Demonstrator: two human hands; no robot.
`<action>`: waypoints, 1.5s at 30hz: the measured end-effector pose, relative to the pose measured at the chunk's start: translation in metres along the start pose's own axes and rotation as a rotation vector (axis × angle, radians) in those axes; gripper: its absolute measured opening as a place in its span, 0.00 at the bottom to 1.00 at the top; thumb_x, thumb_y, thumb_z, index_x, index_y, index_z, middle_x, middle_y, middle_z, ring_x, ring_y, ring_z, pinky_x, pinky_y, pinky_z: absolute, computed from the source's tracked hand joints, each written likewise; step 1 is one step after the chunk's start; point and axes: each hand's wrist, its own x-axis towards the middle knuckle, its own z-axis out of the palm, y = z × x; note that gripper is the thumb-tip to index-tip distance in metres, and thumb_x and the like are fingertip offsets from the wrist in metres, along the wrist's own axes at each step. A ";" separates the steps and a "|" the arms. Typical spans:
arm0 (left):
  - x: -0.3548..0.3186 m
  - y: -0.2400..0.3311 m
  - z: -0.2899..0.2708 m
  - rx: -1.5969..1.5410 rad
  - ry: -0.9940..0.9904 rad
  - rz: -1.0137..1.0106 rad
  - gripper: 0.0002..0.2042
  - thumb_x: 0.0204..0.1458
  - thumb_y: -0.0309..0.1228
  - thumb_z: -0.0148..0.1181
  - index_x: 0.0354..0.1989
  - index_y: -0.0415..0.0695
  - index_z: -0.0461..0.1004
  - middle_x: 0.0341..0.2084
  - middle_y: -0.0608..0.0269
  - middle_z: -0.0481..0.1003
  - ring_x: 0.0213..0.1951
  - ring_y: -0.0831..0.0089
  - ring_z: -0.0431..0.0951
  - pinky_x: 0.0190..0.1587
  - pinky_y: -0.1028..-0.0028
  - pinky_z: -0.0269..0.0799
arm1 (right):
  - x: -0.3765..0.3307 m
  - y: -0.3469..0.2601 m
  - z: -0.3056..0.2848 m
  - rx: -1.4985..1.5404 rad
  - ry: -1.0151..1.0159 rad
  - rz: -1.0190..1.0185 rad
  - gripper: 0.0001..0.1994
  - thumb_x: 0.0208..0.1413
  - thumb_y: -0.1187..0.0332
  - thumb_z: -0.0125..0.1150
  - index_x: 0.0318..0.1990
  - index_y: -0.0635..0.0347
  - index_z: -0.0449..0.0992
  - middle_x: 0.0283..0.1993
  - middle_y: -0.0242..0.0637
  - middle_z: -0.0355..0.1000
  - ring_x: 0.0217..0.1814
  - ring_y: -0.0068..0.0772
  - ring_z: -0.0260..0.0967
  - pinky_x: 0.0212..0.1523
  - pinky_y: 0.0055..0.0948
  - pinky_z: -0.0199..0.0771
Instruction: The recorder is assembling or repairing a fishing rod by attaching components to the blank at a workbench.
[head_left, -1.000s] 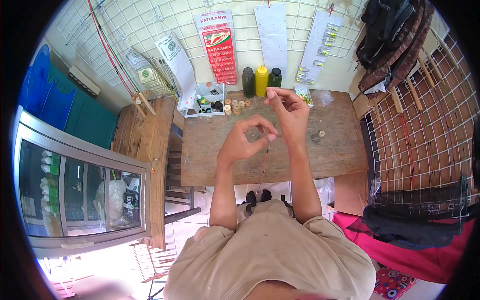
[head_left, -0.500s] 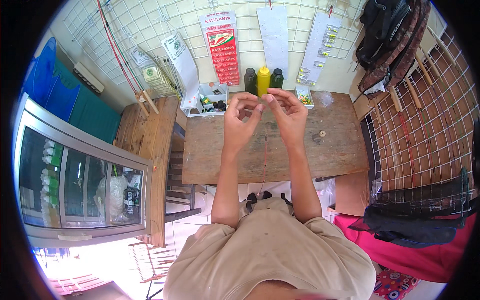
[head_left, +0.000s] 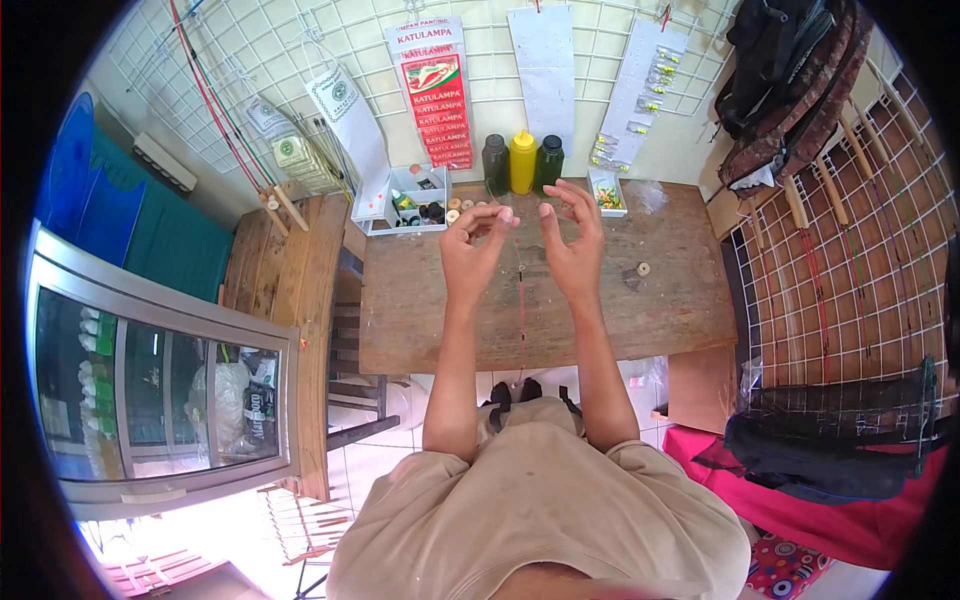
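Note:
Over the wooden table, my left hand [head_left: 472,252] is raised with its thumb and forefinger pinched together. A thin line, only faintly visible, runs from near that pinch down to the tip of a slim red and black fishing rod [head_left: 522,312]. The rod points up between my forearms, from below the table's near edge. My right hand [head_left: 576,247] is held level with the left, a short gap away. Its thumb and fingers are apart, and I see nothing between them. Past my hands stand a yellow squeeze bottle [head_left: 522,165] and two dark bottles [head_left: 496,166].
A white divided tray [head_left: 400,228] with small jars sits at the table's back left, several round pieces beside it. A small white box [head_left: 607,190] stands back right; a round wooden piece [head_left: 643,269] lies nearer. Left is a glass cabinet [head_left: 160,390]; right, a wire rack [head_left: 850,260] with rods.
My fingertips were close together; my right hand has drawn away from the left and its fingers have spread. The view has shifted slightly.

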 end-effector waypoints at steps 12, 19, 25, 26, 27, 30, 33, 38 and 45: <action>0.019 -0.047 -0.002 0.082 0.096 0.031 0.06 0.49 0.30 0.63 0.29 0.41 0.74 0.42 0.58 0.76 0.53 0.64 0.69 0.56 0.62 0.59 | -0.013 0.094 0.015 -0.481 -0.213 -0.061 0.25 0.45 0.66 0.64 0.54 0.52 0.70 0.64 0.37 0.57 0.70 0.57 0.39 0.66 0.48 0.45; 0.031 -0.058 -0.008 0.318 0.052 0.197 0.05 0.50 0.30 0.61 0.29 0.42 0.74 0.54 0.55 0.69 0.66 0.56 0.50 0.64 0.58 0.42 | -0.027 0.148 0.032 -0.663 -0.291 0.024 0.23 0.45 0.64 0.64 0.52 0.48 0.72 0.64 0.31 0.58 0.71 0.56 0.35 0.65 0.57 0.42; 0.042 -0.066 -0.015 0.383 -0.004 0.238 0.05 0.48 0.31 0.62 0.28 0.43 0.74 0.58 0.56 0.64 0.67 0.54 0.44 0.65 0.56 0.37 | -0.038 0.178 0.044 -0.700 -0.354 0.106 0.20 0.46 0.64 0.63 0.50 0.47 0.75 0.62 0.32 0.61 0.71 0.54 0.35 0.66 0.56 0.40; 0.043 -0.067 -0.015 0.355 -0.008 0.238 0.05 0.48 0.30 0.62 0.27 0.43 0.74 0.58 0.56 0.64 0.67 0.54 0.44 0.65 0.56 0.37 | -0.040 0.183 0.046 -0.705 -0.357 0.105 0.20 0.47 0.64 0.62 0.50 0.47 0.75 0.61 0.32 0.62 0.71 0.53 0.36 0.66 0.56 0.40; 0.044 -0.067 -0.016 0.327 -0.011 0.239 0.05 0.48 0.30 0.62 0.27 0.43 0.74 0.58 0.56 0.64 0.67 0.54 0.43 0.65 0.56 0.36 | -0.042 0.188 0.047 -0.705 -0.361 0.108 0.20 0.47 0.64 0.62 0.50 0.47 0.75 0.61 0.32 0.62 0.71 0.53 0.36 0.66 0.56 0.40; 0.049 -0.070 -0.017 0.310 -0.036 0.238 0.04 0.48 0.29 0.61 0.27 0.43 0.74 0.58 0.55 0.64 0.68 0.54 0.43 0.65 0.56 0.35 | -0.047 0.203 0.051 -0.688 -0.384 0.226 0.18 0.47 0.65 0.62 0.48 0.48 0.76 0.60 0.31 0.64 0.69 0.53 0.41 0.66 0.53 0.42; 0.051 -0.067 -0.015 0.298 -0.061 0.221 0.04 0.48 0.29 0.61 0.27 0.43 0.74 0.58 0.55 0.64 0.68 0.55 0.43 0.65 0.56 0.36 | -0.049 0.215 0.056 -0.680 -0.465 0.331 0.18 0.45 0.67 0.64 0.47 0.47 0.76 0.58 0.28 0.66 0.67 0.56 0.44 0.65 0.48 0.48; 0.054 -0.061 -0.014 0.265 -0.089 0.216 0.05 0.49 0.28 0.60 0.26 0.42 0.72 0.58 0.54 0.64 0.68 0.55 0.43 0.65 0.56 0.36 | -0.060 0.245 0.070 -0.777 -0.577 0.120 0.21 0.48 0.74 0.54 0.53 0.52 0.70 0.58 0.31 0.65 0.64 0.53 0.51 0.63 0.43 0.52; 0.056 -0.064 -0.016 0.220 -0.177 0.166 0.06 0.48 0.27 0.60 0.25 0.42 0.70 0.59 0.53 0.64 0.68 0.54 0.44 0.66 0.58 0.35 | -0.065 0.262 0.075 -0.658 -0.660 0.187 0.23 0.43 0.81 0.50 0.51 0.59 0.72 0.56 0.35 0.67 0.55 0.48 0.62 0.60 0.35 0.60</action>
